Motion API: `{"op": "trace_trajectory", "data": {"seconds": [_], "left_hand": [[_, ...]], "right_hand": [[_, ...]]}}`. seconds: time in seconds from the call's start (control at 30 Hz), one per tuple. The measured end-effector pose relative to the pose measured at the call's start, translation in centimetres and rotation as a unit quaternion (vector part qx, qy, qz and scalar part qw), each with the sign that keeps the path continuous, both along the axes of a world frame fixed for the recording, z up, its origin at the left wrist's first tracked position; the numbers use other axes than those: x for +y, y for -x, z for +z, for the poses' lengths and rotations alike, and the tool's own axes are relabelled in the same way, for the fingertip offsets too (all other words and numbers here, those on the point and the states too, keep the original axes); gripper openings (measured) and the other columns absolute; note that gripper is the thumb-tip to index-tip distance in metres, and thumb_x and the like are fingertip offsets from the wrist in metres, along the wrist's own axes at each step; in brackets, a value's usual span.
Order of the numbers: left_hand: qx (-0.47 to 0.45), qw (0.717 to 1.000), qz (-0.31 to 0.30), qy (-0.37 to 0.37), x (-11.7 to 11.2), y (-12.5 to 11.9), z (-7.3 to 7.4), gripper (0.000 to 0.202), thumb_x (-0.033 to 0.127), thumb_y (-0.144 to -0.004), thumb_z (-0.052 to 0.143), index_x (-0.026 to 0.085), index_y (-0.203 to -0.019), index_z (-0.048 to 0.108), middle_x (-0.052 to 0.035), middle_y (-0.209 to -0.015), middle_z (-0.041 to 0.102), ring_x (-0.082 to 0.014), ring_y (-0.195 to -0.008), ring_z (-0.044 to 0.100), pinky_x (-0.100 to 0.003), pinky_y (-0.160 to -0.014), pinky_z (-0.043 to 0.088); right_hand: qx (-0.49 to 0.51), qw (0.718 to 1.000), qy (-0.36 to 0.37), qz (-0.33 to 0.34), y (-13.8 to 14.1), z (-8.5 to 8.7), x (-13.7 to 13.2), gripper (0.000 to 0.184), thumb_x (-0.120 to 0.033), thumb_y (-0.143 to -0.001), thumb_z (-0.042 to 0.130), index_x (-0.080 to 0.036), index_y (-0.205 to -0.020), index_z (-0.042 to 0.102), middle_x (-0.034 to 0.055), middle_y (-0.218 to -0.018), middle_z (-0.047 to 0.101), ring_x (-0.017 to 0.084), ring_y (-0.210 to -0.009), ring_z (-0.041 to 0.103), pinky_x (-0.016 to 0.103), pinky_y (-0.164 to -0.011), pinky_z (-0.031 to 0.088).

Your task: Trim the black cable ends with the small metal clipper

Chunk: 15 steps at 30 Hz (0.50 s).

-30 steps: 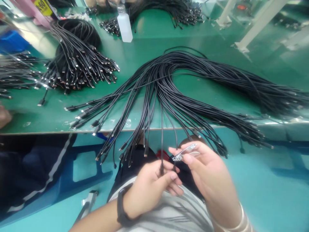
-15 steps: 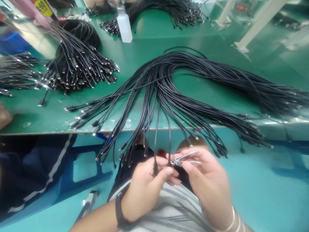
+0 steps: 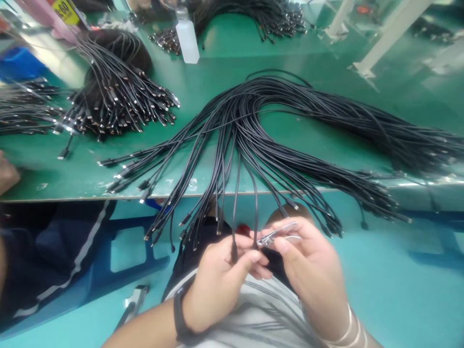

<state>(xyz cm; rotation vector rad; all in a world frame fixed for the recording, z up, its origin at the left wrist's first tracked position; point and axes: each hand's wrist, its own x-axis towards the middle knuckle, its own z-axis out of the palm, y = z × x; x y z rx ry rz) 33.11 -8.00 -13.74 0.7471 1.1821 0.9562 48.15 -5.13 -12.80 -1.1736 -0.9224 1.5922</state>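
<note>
Thin black rubbery cables (image 3: 253, 145) fan out in a dense bundle and droop over the counter's edge, their small metal-tipped plugs (image 3: 145, 195) glinting. More cable heaps (image 3: 116, 92) lie at ten o'clock, and a white plastic bottle (image 3: 187, 38) stands at twelve. The counter (image 3: 72, 179) is glossy green and scuffed near its pale rim. Below it are a teal floor (image 3: 391, 270) and a blue stool frame (image 3: 94, 275). Another person's hand (image 3: 7, 174) sits at nine o'clock.

The left hand (image 3: 221, 290), wearing a black wristband (image 3: 177, 314), has a closed grip on one cable (image 3: 235, 232), pinched near its plug. The right hand (image 3: 308, 270), with bangles (image 3: 350, 328) at the wrist, grips small steel nail clippers (image 3: 277, 234), their tip just beside a second cable (image 3: 255, 217).
</note>
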Motion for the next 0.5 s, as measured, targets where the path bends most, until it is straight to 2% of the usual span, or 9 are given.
{"op": "trace_trajectory", "data": {"seconds": [0.27,0.37,0.5], "left_hand": [[0.000,1.000,-0.003,0.007,-0.03,-0.15,-0.06,0.016,0.032,-0.089,0.064,0.016,-0.086,0.060,-0.0049,-0.078,0.075,-0.0192,-0.065,0.075,-0.027,-0.065,0.060],[-0.015,1.000,0.005,0.019,0.12,-0.33,0.23,0.017,0.032,-0.088,0.066,0.016,-0.085,0.060,-0.0051,-0.076,0.075,-0.0191,-0.064,0.074,-0.027,-0.063,0.060],[-0.032,0.999,0.008,0.035,0.46,-0.44,0.57,0.020,0.032,-0.083,0.071,0.015,-0.084,0.062,-0.0038,-0.070,0.073,-0.0178,-0.060,0.073,-0.026,-0.060,0.059]], "right_hand": [[-0.002,1.000,0.013,0.020,-0.14,0.27,0.23,0.006,-0.022,-0.087,0.072,-0.025,-0.089,0.067,-0.0007,-0.086,0.078,0.012,-0.072,0.074,0.017,-0.067,0.059],[-0.025,1.000,0.016,0.006,-0.10,0.29,0.18,0.005,-0.025,-0.087,0.072,-0.025,-0.087,0.068,0.0003,-0.085,0.078,0.013,-0.071,0.074,0.017,-0.064,0.059],[-0.014,0.999,0.028,-0.033,-0.04,-0.15,0.08,0.009,-0.026,-0.084,0.076,-0.024,-0.088,0.068,0.0018,-0.081,0.078,0.015,-0.073,0.074,0.021,-0.068,0.060]]}}
